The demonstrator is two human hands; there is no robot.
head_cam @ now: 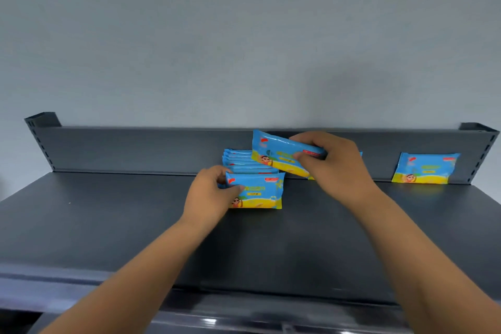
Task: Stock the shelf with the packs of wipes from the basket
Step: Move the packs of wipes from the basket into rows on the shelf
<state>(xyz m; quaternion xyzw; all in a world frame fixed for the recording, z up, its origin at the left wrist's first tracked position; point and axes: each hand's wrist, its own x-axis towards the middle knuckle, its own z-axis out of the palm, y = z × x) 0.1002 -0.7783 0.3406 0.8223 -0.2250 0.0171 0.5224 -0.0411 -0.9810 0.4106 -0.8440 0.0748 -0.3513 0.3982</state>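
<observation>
Centre of frame, on the dark grey shelf (108, 225): a row of packs (244, 161), blue and yellow, stands on edge, 1 behind the other, running back toward the back panel (135, 149). Exact count is hard to read; several top edges show.

My left hand (211, 192), centre-left of frame, grips the front pack (260, 192) of that row at its left end. The thumb lies curled across the printed face, and the fingers reach over the top-left corner. This pack stands upright on the shelf, face toward me, its bottom edge on the metal.

My right hand (336, 163), centre-right and a little higher in the frame, pinches a raised pack (273, 152) by its right end, thumb below and fingers over the top. This pack is off the shelf, tilted with its left end higher, and it hangs above and just behind the row, overlapping the back panel.

The 2 hands are apart, each clamped on its own pack, and the 2 packs do not touch.

Far right of frame: 1 lone pack (425, 168) leans upright against the back panel, well apart from the row.

Upper half of frame: a plain pale wall (244, 35). Perforated posts stand at the panel's 2 ends.
</observation>
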